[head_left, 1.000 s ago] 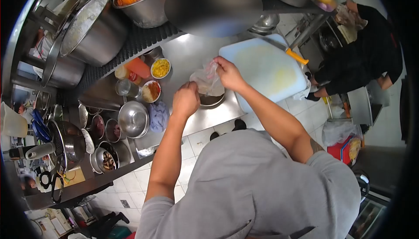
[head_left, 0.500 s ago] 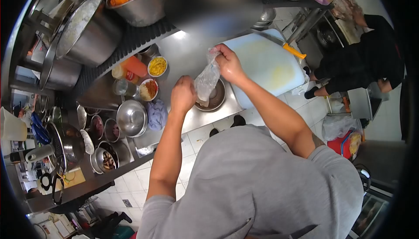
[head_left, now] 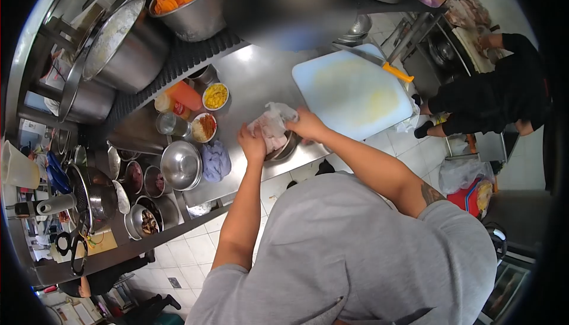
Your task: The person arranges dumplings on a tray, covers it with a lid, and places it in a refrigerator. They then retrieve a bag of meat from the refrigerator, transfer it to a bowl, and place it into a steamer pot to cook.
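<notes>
A clear plastic bag [head_left: 274,124] with pale pink contents is held between my two hands. My left hand [head_left: 253,145] is closed on the bag's left side, and my right hand [head_left: 307,126] grips its right upper edge. Beneath the bag is a metal bowl [head_left: 288,149], partly hidden by the bag and my hands. Left of my left hand lies a crumpled blue-grey cloth [head_left: 216,161]. A white cutting board [head_left: 349,91] lies beyond my right hand, with a yellow-handled knife [head_left: 398,72] across its far corner.
Small bowls of yellow pieces [head_left: 215,96] and seasonings [head_left: 204,127] stand beside bottles and stacked metal bowls [head_left: 181,165]. A shelf above holds large pots [head_left: 127,46] and a bowl of orange slices [head_left: 192,5]. A person in black [head_left: 498,88] stands at the right.
The bag has gone from hanging upright and thin to lower and bunched, with its pink contents showing. My right hand has moved down. My left hand has also lowered slightly.
</notes>
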A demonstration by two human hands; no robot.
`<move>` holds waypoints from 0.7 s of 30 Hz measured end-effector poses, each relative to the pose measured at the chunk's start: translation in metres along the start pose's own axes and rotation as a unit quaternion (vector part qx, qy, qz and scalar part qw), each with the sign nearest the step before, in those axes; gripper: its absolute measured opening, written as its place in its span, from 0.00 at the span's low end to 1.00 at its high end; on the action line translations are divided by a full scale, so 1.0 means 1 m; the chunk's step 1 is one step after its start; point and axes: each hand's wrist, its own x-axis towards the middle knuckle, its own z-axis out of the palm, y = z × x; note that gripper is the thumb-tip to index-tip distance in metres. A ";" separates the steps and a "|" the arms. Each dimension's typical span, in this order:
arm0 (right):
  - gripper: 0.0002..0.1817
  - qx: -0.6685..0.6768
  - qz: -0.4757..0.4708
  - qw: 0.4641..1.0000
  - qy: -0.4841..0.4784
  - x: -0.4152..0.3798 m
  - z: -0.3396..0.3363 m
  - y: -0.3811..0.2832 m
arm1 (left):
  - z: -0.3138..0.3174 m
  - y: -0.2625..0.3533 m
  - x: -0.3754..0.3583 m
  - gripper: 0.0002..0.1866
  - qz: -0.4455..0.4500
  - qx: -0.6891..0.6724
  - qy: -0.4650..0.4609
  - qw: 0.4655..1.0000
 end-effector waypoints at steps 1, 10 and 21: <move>0.25 0.064 0.002 0.998 0.011 -0.002 0.005 0.008 | 0.004 0.002 -0.002 0.30 -0.013 0.013 0.002 1.000; 0.22 -0.008 -0.206 0.970 0.128 0.002 -0.003 0.073 | 0.003 0.043 0.034 0.38 -0.184 -0.305 -0.206 0.911; 0.14 -0.013 -0.192 0.954 0.228 0.003 0.003 0.089 | 0.013 0.071 0.040 0.36 -0.110 -0.042 -0.229 0.966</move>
